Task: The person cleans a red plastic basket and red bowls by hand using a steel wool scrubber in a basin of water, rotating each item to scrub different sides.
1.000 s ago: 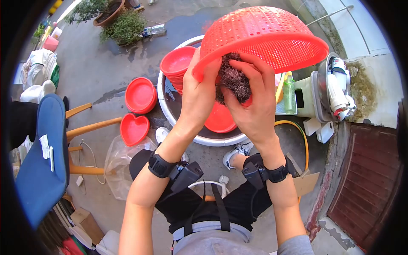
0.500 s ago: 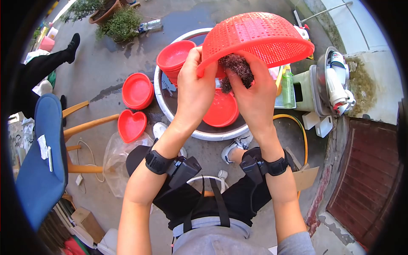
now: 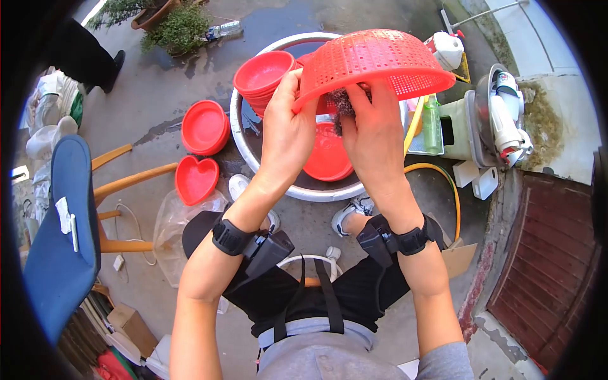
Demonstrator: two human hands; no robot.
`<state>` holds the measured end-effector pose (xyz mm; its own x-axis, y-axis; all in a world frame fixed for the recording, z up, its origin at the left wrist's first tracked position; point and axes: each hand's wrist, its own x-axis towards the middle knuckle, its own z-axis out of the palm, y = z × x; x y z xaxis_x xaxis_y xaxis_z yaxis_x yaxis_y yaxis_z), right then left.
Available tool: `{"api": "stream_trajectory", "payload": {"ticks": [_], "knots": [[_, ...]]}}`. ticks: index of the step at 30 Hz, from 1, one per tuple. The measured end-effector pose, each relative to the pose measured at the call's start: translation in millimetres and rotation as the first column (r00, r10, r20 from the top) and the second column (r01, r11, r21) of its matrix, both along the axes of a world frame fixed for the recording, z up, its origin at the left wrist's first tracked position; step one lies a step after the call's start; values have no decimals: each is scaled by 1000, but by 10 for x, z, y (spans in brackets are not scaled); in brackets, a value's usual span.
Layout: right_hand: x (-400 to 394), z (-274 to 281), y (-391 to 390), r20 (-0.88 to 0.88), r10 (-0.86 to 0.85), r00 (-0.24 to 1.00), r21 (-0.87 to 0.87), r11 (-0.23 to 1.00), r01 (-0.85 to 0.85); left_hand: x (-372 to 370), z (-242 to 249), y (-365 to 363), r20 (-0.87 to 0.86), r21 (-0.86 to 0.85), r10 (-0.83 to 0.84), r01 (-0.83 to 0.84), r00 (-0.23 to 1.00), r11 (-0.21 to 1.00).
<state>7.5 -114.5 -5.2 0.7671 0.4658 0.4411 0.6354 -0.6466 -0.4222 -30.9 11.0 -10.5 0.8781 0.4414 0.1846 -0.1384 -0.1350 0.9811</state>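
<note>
Red colander is showing perforated, matt plastic. Scouring pad is looking wiry, rough. Basin is gleaming as smooth metal. Heart-shaped dish is reading glossy plastic.

A bright red plastic colander, its wall dotted all over with small perforations, sits above a dark brownish-purple scouring pad and a silver-grey metal basin that holds a glossy red plate and a stack of red bowls. On the wet grey concrete lie a stack of red round plates and a red heart-shaped dish, beside a blue chair with pale orange wooden legs. A yellow hose, a translucent green bottle and a black wrist strap add the remaining colours.
</note>
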Motion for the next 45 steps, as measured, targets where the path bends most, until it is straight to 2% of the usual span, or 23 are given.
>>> {"api": "stream_trajectory", "payload": {"ticks": [4,6,9,13,15,16,18,19,21,24,25,27,28,30,32,34,35,36,37,39,40,42,45], "knots": [[9,13,10,-6,-61,998,11,998,61,25,-4,20,18,-41,-16,17,1000,999],[13,2,22,-127,9,992,192,981,16,27,39,23,-51,-162,-21,12,999,987],[-16,-11,88,-179,122,976,313,948,-61,23,60,10,-96,-226,-49,26,994,974],[18,6,80,-83,182,980,304,941,-149,18,125,36,-186,-277,-67,13,980,961],[19,11,72,-43,48,998,127,991,-43,29,40,48,-34,-94,-14,11,999,996],[28,1,55,-44,48,998,127,991,-42,32,16,57,-35,-94,-15,12,999,996],[66,-22,-12,14,-70,997,15,997,70,46,-13,82,0,167,50,-49,999,985],[87,-4,-42,15,-70,997,15,997,70,61,-19,106,0,168,50,-49,999,985],[130,52,-75,24,-139,990,66,988,137,91,-13,152,-176,-121,-41,20,984,992],[112,48,-50,-36,-144,989,148,978,147,119,30,97,-99,-251,-68,41,993,967],[92,42,-29,-37,-145,989,145,978,148,117,9,75,-100,-253,-69,42,993,966],[49,31,49,-240,-37,970,319,941,114,120,-9,35,-76,-187,-59,44,995,981],[34,31,71,-239,-38,970,318,941,116,111,16,28,-75,-188,-61,46,995,981],[8,30,109,-212,110,971,382,924,-21,78,89,28,-268,-406,-140,20,953,914],[25,49,119,-208,139,968,407,912,-44,59,85,81,-287,-374,-157,41,945,927],[56,29,94,-132,109,985,312,948,-63,57,61,82,-301,-344,-176,66,937,937],[49,20,80,-131,107,986,311,948,-62,60,26,58,-220,-285,-123,57,968,957],[41,9,67,-82,47,996,206,978,-29,64,0,42,-132,-227,-72,41,989,973],[37,2,61,-25,-6,1000,102,995,8,69,-15,61,-131,-228,-71,39,989,973],[95,-10,-5,-11,-32,999,114,993,33,70,-21,124,-196,-73,-52,38,979,997],[118,6,-41,3,-62,998,126,990,61,65,4,129,-195,-70,-53,40,979,997],[148,97,-97,-8,-72,997,189,979,73,67,70,161,-291,-441,-103,-38,951,897],[161,224,-221,-12,-54,998,433,900,54,86,106,232,-244,-575,-135,-31,960,818]]}}
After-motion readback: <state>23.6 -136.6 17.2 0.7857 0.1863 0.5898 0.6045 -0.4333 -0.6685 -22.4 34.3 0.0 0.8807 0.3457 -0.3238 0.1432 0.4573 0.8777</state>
